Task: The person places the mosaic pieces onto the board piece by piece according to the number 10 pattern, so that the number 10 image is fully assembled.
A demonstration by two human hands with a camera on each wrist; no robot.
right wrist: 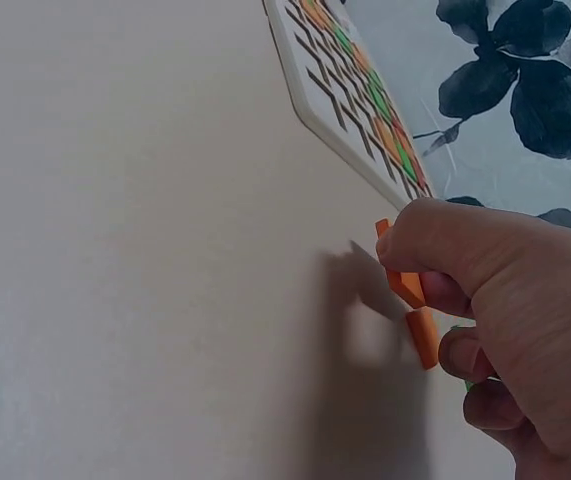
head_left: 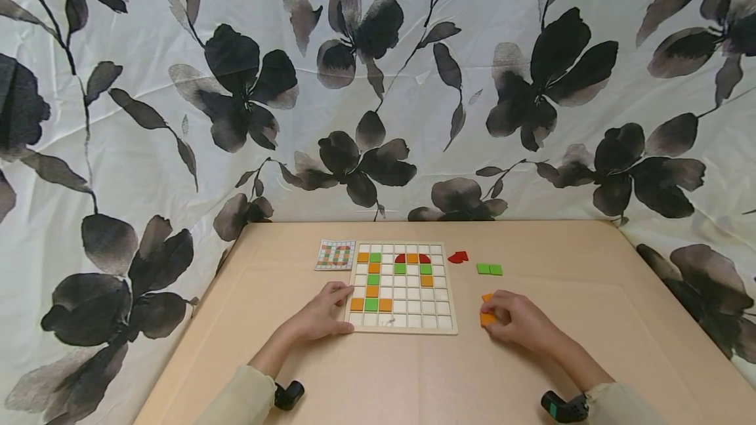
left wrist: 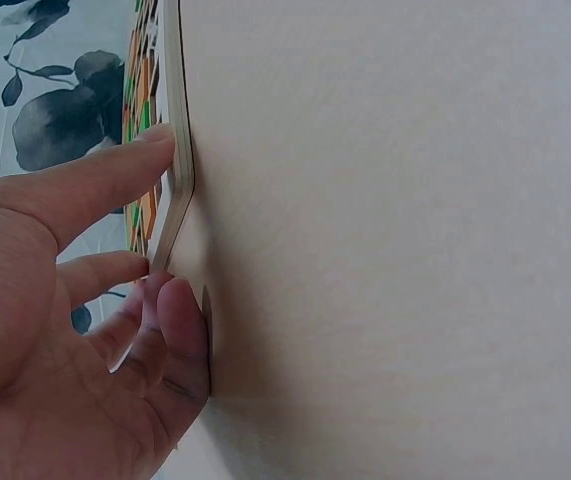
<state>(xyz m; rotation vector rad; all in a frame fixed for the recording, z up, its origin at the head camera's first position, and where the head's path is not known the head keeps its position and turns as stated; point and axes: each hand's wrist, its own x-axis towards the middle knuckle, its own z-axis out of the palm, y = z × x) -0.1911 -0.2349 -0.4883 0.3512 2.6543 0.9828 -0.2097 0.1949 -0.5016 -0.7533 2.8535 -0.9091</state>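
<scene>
A pale wooden board (head_left: 419, 331) with a white grid lies on the table, with orange, green and red tiles in some of its squares. My left hand (head_left: 321, 311) rests at its left edge, thumb by the near corner and index finger farther up. In the left wrist view, the straight thumb (left wrist: 115, 185) touches the board's side. Right of the board, my right hand (head_left: 520, 321) pinches an orange tile (right wrist: 405, 285) between thumb and index finger. A second orange tile (right wrist: 423, 338) shows just below it in the right wrist view.
Two green tiles (head_left: 489, 269) lie side by side beyond my right hand. Red pieces with rounded sides (head_left: 457, 257) sit near the board's far right corner. A small pattern card (head_left: 334, 256) lies by its far left corner. A flowered cloth (head_left: 437, 110) hangs behind the table.
</scene>
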